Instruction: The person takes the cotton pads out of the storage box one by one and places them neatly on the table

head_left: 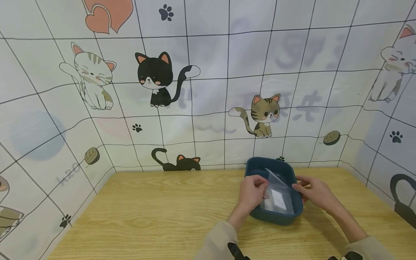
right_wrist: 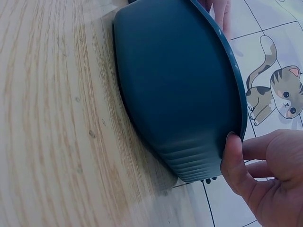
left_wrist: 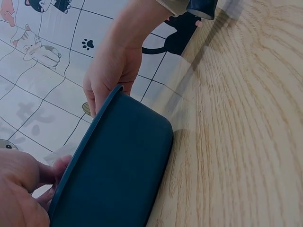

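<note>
A dark blue plastic basin (head_left: pixel 276 219) stands at the right of the table, near the back wall. Inside it lies a clear plastic bag (head_left: pixel 283 191) with a white rectangular patch. My left hand (head_left: pixel 251 191) reaches over the basin's left rim, thumb and fingertips pinching the bag's left edge. In the left wrist view, the basin's side (left_wrist: pixel 118 151) hides part of those fingers. My right hand (head_left: pixel 316 193) grips the right rim. The right wrist view shows its thumb (right_wrist: pixel 233 158) against the basin's ribbed outer wall, with the other fingers at the rim's far side.
The light wood-grain table (head_left: pixel 156 213) extends left and in front of the basin. A white wall covering (head_left: pixel 211 94) with grid lines and cartoon cats rises behind and at both sides. Dark bands (head_left: pixel 237 251) sit at the beige sleeves.
</note>
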Motion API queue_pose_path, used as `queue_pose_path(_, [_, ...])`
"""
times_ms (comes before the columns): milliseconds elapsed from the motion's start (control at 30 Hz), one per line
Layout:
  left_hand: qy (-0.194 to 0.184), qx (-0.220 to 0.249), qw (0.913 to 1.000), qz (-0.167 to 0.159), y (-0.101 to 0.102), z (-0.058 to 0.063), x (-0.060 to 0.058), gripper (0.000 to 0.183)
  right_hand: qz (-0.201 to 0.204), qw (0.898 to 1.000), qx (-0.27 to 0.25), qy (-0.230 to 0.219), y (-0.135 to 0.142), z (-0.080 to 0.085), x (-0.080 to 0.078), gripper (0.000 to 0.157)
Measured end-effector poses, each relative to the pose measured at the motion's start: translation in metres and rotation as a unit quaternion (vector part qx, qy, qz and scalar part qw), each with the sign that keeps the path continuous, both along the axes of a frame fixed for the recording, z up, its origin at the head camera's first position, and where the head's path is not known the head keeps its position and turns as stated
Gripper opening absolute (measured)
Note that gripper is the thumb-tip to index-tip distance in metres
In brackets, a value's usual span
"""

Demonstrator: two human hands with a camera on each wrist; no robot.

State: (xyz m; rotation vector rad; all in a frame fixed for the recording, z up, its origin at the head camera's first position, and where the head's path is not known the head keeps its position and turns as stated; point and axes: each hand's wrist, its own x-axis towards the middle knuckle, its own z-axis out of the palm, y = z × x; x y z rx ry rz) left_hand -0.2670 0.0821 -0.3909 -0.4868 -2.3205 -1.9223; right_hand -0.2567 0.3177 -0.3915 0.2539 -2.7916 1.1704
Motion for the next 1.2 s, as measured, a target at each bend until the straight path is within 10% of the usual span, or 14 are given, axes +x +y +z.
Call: queue_pose_path(1200, [-0.015,0.055,0.9979,0.029,-0.017,-0.002,-0.001,0.005,0.009,1.000,-0.011,0.000,-0.001,0.001,0.001,0.053])
